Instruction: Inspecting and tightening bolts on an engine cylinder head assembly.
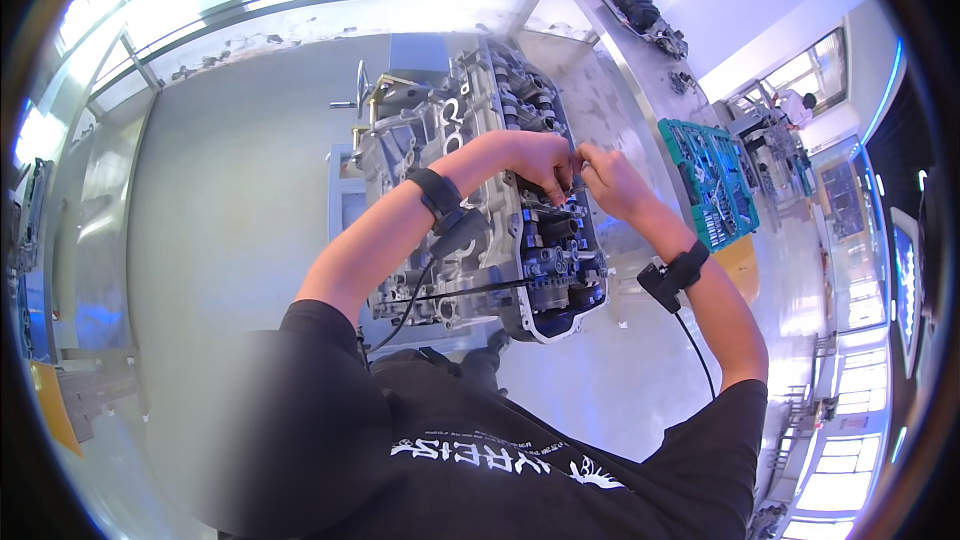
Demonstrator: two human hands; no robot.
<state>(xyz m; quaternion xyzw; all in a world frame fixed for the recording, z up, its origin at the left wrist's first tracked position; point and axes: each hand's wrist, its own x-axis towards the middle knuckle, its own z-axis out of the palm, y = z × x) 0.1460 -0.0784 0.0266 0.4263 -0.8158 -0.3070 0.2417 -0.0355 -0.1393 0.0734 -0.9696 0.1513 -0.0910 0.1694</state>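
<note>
So the left hand (pixel 545 162) is bent over the engine (pixel 490 225) around the middle of its right edge, fingers pointing down and bunched close together. The right hand (pixel 612 178) is right beside it at that same edge, fingers curled in, thumb and fingertips close together. Can't tell if either one is actually pinching something, the tips are too small and partly hidden.

The engine's a big grey metal block sitting straight in front of the person, its open side running along the right edge with dark shafts and round lobes showing. The end nearest the person has an open, pale-rimmed housing. A bit of blue frame (pixel 338 162) pokes out past its left edge.

Both wrists have black straps with cables. Over to the right there's a long metal bench (pixel 637 65) with dark parts (pixel 640 10) near its far end, and an open green tool case (pixel 712 185) by its near end. Smooth grey floor (pixel 230 200) on the left, someone in a white top (pixel 797 110) way off right.
</note>
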